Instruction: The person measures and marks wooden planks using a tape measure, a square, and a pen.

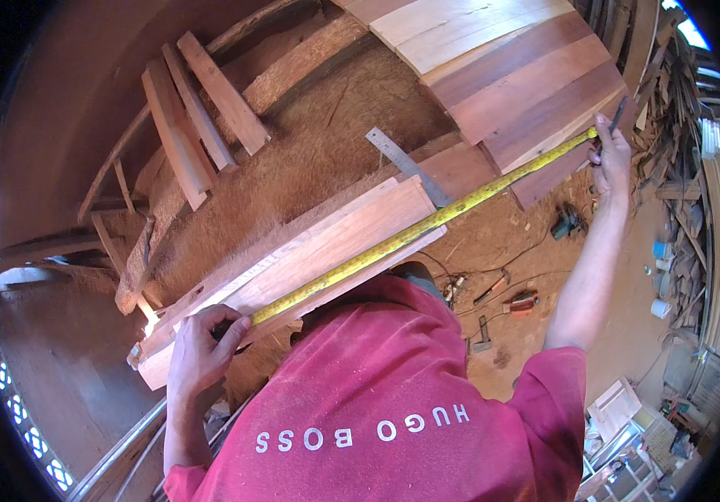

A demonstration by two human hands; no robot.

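Note:
A long yellow tape measure (pixel 393 243) is stretched taut between my hands, running slantwise from lower left to upper right. My left hand (pixel 203 347) is closed at its lower end, beside the near end of a pale wooden board (pixel 343 243). At the upper end, my right hand (pixel 613 159) grips the tape with its fingers bent. A thin dark stick, like a pencil (pixel 619 111), juts up from that same hand. The blade passes over the boards' near edge and over a panel of reddish and pale planks (pixel 536 92). The tape's case cannot be made out.
A metal square (pixel 406 163) lies across the boards. Loose timber pieces (pixel 222 92) rest on the sawdust-covered bench at far left. Below, the floor holds a hammer (pixel 482 335), an orange tool (pixel 523 303), a dark power tool (pixel 567 222) and cables. Scrap wood (pixel 678 109) is heaped at right.

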